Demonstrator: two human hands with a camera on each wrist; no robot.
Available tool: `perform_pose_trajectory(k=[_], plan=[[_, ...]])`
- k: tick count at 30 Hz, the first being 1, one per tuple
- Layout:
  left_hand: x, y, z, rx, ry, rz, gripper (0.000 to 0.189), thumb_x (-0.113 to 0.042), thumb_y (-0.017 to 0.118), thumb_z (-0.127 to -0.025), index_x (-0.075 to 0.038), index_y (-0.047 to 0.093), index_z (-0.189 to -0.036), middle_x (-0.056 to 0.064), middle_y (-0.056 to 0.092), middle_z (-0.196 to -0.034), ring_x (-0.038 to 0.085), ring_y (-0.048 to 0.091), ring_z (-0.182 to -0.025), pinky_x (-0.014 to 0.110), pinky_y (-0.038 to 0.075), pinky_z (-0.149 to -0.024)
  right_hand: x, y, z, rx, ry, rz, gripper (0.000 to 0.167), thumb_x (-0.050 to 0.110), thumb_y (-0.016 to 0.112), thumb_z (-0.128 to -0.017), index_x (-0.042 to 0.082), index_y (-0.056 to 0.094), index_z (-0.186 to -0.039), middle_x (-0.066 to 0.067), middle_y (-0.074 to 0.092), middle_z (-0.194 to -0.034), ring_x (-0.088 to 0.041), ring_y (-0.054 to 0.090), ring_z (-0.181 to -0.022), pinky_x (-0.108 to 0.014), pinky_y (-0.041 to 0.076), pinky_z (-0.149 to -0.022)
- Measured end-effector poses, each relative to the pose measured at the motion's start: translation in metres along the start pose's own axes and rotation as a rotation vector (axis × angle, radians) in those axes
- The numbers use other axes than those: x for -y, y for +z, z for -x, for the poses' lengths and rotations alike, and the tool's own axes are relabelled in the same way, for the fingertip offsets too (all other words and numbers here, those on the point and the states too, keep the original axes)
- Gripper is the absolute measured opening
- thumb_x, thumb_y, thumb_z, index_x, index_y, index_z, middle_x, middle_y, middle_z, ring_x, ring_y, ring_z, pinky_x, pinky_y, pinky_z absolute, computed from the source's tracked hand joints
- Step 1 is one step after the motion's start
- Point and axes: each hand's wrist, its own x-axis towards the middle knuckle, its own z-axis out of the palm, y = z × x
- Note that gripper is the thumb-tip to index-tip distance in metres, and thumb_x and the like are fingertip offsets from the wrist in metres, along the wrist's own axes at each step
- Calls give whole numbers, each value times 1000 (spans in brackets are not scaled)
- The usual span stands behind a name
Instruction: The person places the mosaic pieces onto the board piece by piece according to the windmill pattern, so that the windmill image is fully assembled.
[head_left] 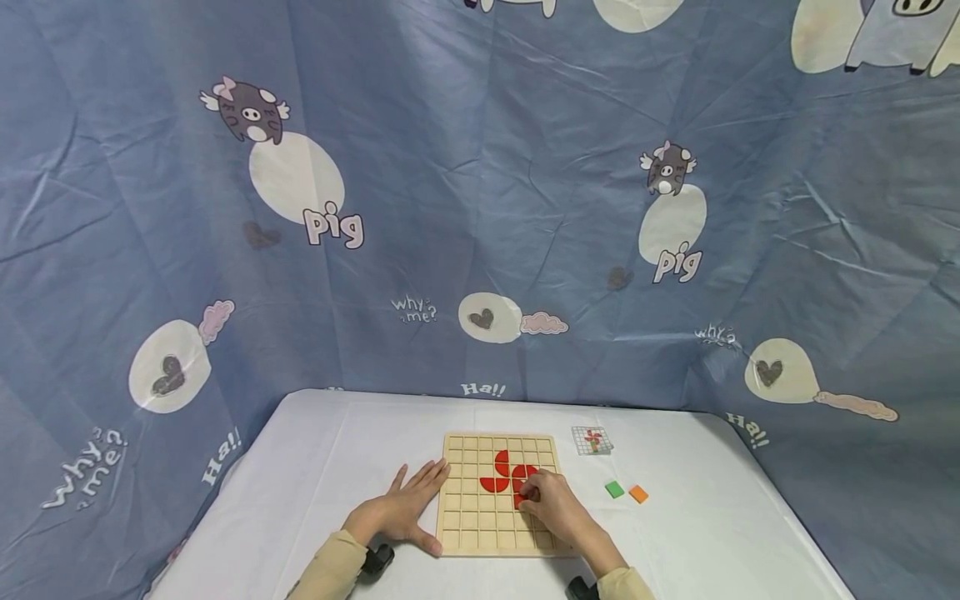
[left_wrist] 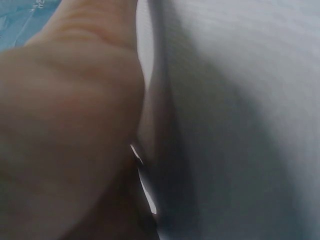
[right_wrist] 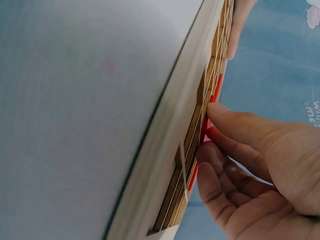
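Right hand (head_left: 553, 504): pinching a red piece (right_wrist: 204, 128) at the grid board (head_left: 501, 552)
Left hand (head_left: 405, 506): lying flat, holding nothing, at the board's edge
Other red pieces (head_left: 491, 484): sitting left of the right hand, seemingly placed
Green tile (head_left: 615, 489), orange tile (head_left: 638, 494): lying right of it, apparently unplaced

The white table with rounded far corners (head_left: 337, 458) extends beneath and beyond my fingers. A pale wooden grid board (head_left: 472, 525) lies flat on it: left edge at the fingertips of my left hand (head_left: 405, 507), right half beneath the fingers of my right hand (head_left: 555, 504). A green square tile (head_left: 614, 489) lies right of my right fingers; an orange square tile (head_left: 638, 494), just right of that. A grid-printed card with a coloured pattern (head_left: 592, 440) lies beyond my right fingers, to their right.
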Motion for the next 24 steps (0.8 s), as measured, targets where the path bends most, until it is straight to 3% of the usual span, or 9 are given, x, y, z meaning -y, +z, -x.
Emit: perform_pose_trajectory(k=[11,24], plan=[[0,-1,1,10,1,12,131,-70,73,-61,-8,6,-156,12,3,-164,33,4,-151,65,-1,-117,-1,0,2,7,-11,-44,9,6,77,-79,5,71,-84,1,62,-82,0,53,-69,-17,48,-57],[-1,-1,3,10,11,-4,131,-71,71,-62,-6,6,-155,14,3,-163,34,5,-151,66,0,-117,0,1,2,6,8,-22,9,7,77,-80,6,70,-85,2,61,-82,0,51,-69,-16,48,-56]])
